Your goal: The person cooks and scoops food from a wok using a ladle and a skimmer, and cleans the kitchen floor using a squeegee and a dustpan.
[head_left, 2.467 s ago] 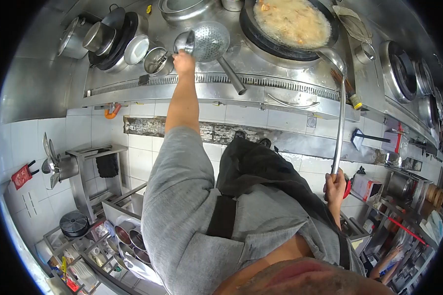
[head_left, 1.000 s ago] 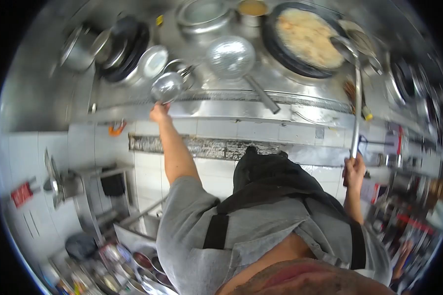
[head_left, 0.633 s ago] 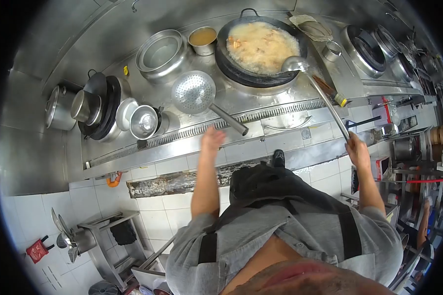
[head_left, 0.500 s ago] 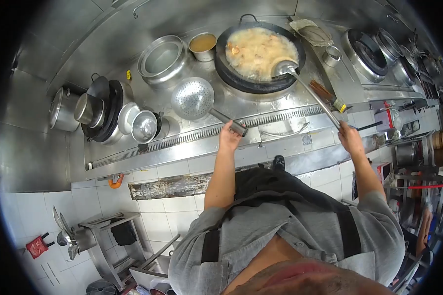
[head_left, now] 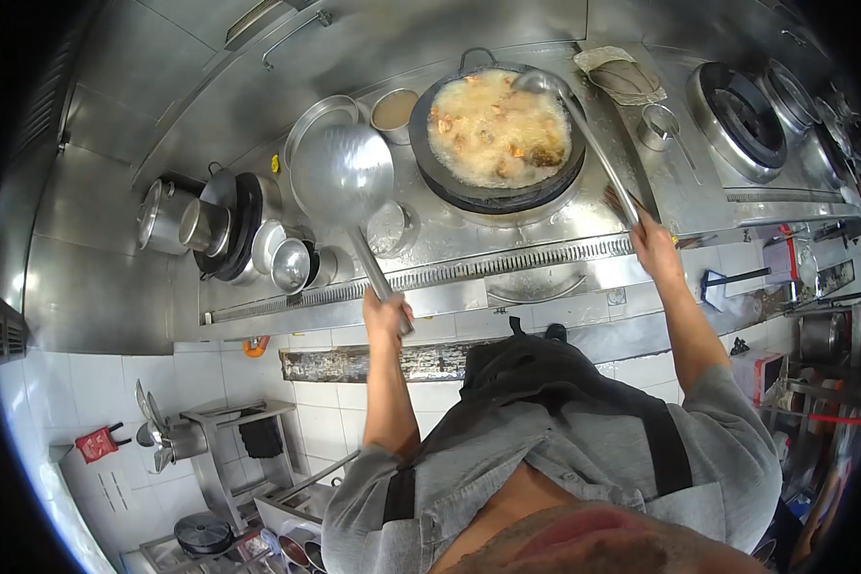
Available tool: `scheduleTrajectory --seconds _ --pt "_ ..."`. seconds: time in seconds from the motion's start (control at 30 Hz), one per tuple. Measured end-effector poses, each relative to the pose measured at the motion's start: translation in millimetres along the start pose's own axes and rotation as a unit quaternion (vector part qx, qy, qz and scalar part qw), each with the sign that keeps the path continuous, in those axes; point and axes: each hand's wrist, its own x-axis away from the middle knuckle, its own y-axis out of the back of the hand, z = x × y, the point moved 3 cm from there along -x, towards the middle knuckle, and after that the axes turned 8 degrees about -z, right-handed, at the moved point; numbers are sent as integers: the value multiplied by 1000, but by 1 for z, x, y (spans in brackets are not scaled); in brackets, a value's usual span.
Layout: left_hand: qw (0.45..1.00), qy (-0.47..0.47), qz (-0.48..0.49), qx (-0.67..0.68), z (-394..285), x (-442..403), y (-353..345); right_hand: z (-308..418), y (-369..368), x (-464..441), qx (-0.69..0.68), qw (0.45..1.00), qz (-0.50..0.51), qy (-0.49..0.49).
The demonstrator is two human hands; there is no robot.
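Observation:
My left hand [head_left: 387, 314] is closed round the grey handle of a large perforated skimmer [head_left: 342, 174]. The skimmer's wide round bowl is raised over the stove left of the wok, blurred, and partly covers a metal pot [head_left: 323, 120]. My right hand [head_left: 657, 247] grips the long metal handle of a cooking ladle [head_left: 598, 148]. Its head lies at the far right side of the black wok [head_left: 430, 177], in bubbling, foamy oil. Pieces of orange-brown food [head_left: 448, 122] float there, with a darker clump [head_left: 546, 155] near the right side.
A pot of cloudy liquid [head_left: 395, 110] stands left of the wok. Stacked pans [head_left: 206, 226] and bowls [head_left: 290, 263] occupy the stove's left end. A wire strainer [head_left: 624, 78] and a metal cup [head_left: 657, 126] lie to the right. A slotted grate [head_left: 450, 275] runs along the front.
The skimmer has risen and its bowl has shifted up and left, with my left hand lower and further left. The ladle head has moved from the wok's near right to its far side.

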Motion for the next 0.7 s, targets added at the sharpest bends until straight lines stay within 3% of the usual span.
scheduleTrajectory --seconds 0.1,0.13,0.17,0.3,0.4,0.5,0.53,0.6,0.63,0.7 --pt "976 -112 -24 -183 -62 -35 -34 -8 -24 -60 46 999 10 24" --pt "945 -102 -41 -308 -86 -44 -51 -7 -32 -77 49 998 6 28" --pt "894 -209 -57 -392 -78 -83 -65 -4 -40 -89 54 998 3 32" --pt "820 -225 -24 -526 -106 -101 -141 8 -59 -101 29 997 -53 53" --pt "832 -190 -42 -520 -85 -108 -173 29 -59 -77 -82 977 102 -167" --pt "839 -161 -50 -517 -54 -105 -196 11 -94 -54 -245 937 127 -216" --pt "840 -161 -50 -516 -50 -100 -203 11 -96 -47 -244 937 127 -216" --pt "950 41 11 -308 -39 -90 -210 26 -104 -31 -393 858 146 -297" --pt "951 41 12 -307 -38 -92 -208 32 -104 -27 -392 859 146 -297" --pt "954 99 197 -204 -37 -88 -216 42 -105 -21 -440 831 152 -304"
